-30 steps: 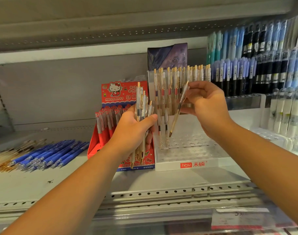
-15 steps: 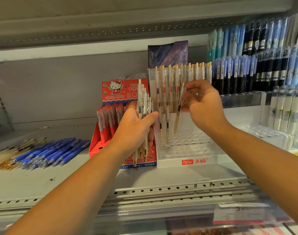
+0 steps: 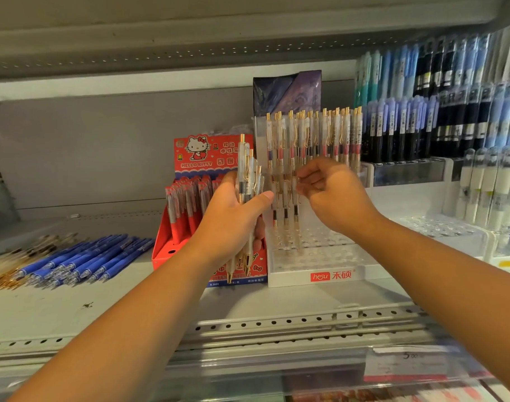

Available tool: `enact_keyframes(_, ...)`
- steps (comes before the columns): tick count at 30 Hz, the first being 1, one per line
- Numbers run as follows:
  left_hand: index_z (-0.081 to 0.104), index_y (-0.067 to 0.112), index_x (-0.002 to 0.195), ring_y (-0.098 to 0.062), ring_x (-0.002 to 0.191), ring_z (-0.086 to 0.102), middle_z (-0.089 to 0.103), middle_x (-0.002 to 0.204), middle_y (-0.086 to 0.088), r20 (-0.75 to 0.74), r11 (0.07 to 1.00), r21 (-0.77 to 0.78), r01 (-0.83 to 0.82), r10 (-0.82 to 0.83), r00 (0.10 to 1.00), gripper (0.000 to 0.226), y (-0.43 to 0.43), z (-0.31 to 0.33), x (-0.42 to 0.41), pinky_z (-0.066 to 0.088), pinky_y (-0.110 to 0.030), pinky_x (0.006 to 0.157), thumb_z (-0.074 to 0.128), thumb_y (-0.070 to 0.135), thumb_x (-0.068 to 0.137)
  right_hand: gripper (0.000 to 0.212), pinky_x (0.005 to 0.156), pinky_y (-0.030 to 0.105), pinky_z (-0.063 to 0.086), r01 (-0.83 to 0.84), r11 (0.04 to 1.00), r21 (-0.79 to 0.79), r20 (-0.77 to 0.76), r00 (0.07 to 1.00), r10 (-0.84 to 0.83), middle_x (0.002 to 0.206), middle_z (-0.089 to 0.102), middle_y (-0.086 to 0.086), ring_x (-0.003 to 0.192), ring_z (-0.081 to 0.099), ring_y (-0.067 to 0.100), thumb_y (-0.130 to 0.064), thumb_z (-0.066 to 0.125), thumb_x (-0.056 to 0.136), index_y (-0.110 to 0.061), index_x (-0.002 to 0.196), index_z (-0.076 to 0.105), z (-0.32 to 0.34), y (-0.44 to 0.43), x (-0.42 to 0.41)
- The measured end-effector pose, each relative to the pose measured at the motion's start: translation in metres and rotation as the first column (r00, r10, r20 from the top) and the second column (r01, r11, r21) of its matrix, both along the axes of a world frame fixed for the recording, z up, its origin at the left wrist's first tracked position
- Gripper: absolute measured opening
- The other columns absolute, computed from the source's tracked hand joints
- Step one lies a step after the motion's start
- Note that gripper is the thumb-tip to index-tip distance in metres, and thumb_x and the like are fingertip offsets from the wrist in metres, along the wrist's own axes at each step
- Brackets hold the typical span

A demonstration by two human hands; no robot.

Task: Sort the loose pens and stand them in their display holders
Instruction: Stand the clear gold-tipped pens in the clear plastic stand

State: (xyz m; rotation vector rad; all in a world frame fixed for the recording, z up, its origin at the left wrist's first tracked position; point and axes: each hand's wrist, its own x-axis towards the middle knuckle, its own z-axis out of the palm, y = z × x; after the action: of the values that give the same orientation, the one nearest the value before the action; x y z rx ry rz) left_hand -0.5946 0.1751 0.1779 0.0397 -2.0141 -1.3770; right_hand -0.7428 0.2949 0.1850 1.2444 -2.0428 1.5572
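While the left hand grips a bundle of clear gold-clipped pens upright, tips down, at frame centre, the right hand sits just right of it. Its fingers curl at the top of the third pen standing in the white holder; pinching or only touching, I cannot tell. The bundle lies left of those fingers, long axis vertical, within their easy reach. Three pens stand in the lower row, a dozen or more in the back row, and at least four in the bundle. Blue pens lie loose at lower left.
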Motion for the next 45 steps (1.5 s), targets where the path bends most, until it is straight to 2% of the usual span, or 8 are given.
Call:
enact_keyframes(6,0.051,0.039,0.106,-0.020,0.049,0.061,0.066,0.062,-0.001,0.013,0.996,-0.079,-0.050,0.051,0.999,0.019,0.002,0.000,0.002,0.055,-0.032,0.043,0.062,0.026,0.097,0.033,0.077,0.022,0.055,0.092,0.992,0.088,-0.078,0.993,-0.085,0.081,0.065,-0.015,0.080,0.064,0.001,0.006,0.063,0.083,-0.026,0.092,0.062,-0.001,0.003,0.003)
enact_keyframes(9,0.051,0.041,0.100,-0.009,0.051,0.063,0.070,0.073,0.001,-0.004,0.993,-0.097,-0.065,0.065,0.998,0.022,0.003,0.001,0.002,0.056,-0.026,0.045,0.065,0.027,0.094,0.022,0.074,0.018,0.052,0.158,0.983,0.098,-0.107,0.983,-0.148,0.091,0.064,-0.010,0.083,0.060,0.002,-0.007,0.066,0.087,-0.026,0.098,0.063,0.001,0.006,0.007)
enact_keyframes(13,0.053,0.033,0.105,-0.018,0.047,0.062,0.068,0.064,-0.001,-0.007,0.997,-0.071,-0.026,0.026,1.000,0.022,0.003,0.001,0.002,0.056,-0.035,0.043,0.068,0.023,0.093,0.023,0.078,0.021,0.048,0.229,0.973,0.032,-0.203,0.955,-0.218,0.107,0.059,-0.005,0.091,0.057,0.009,-0.021,0.064,0.090,-0.023,0.113,0.061,0.007,0.008,0.026)
enact_keyframes(18,0.053,0.027,0.112,-0.016,0.044,0.059,0.066,0.060,0.002,-0.034,0.999,-0.041,0.035,-0.037,0.999,0.024,0.004,0.001,0.002,0.052,-0.031,0.039,0.067,0.020,0.093,0.014,0.063,0.012,0.049,-0.262,0.965,-0.005,0.174,0.950,0.258,0.093,0.070,-0.004,0.082,0.067,0.003,-0.022,0.068,0.090,-0.025,0.103,0.063,0.014,0.008,0.052)
enact_keyframes(22,0.052,0.028,0.116,-0.022,0.046,0.059,0.065,0.060,-0.003,0.001,0.996,-0.059,0.061,-0.061,0.998,0.027,0.002,0.000,0.002,0.054,-0.039,0.043,0.066,0.024,0.093,0.018,0.068,0.023,0.055,-0.315,0.948,-0.045,0.286,0.905,0.315,0.094,0.072,0.003,0.084,0.071,0.012,-0.017,0.072,0.087,-0.020,0.103,0.064,0.011,0.008,0.052)
enact_keyframes(26,0.052,0.024,0.118,-0.021,0.050,0.061,0.065,0.064,-0.002,0.002,0.993,-0.033,0.117,-0.117,0.993,0.032,0.003,-0.001,0.001,0.052,-0.033,0.045,0.069,0.020,0.092,0.012,0.068,0.025,0.057,-0.353,0.926,-0.136,0.377,0.845,0.378,0.086,0.073,0.003,0.078,0.072,0.014,-0.008,0.071,0.087,-0.016,0.095,0.066,0.010,0.013,0.048)
enact_keyframes(37,0.055,0.025,0.108,-0.032,0.067,0.071,0.071,0.083,-0.004,-0.006,0.989,0.086,0.120,-0.120,0.993,0.012,0.003,-0.001,-0.003,0.057,-0.040,0.050,0.058,0.018,0.098,0.021,0.063,0.030,0.060,-0.208,0.905,-0.372,0.449,0.813,0.371,0.091,0.071,0.014,0.073,0.074,0.024,0.001,0.064,0.090,-0.005,0.109,0.057,0.018,0.025,0.032)
enact_keyframes(45,0.055,0.030,0.102,-0.018,0.044,0.056,0.062,0.060,0.000,0.005,1.000,-0.013,0.012,-0.012,1.000,0.006,-0.002,-0.002,-0.005,0.051,-0.031,0.044,0.058,0.027,0.098,0.029,0.063,0.032,0.061,0.005,0.858,-0.514,0.365,0.906,0.214,0.096,0.069,0.004,0.077,0.073,0.015,0.007,0.058,0.092,-0.021,0.100,0.061,0.026,0.037,0.004)
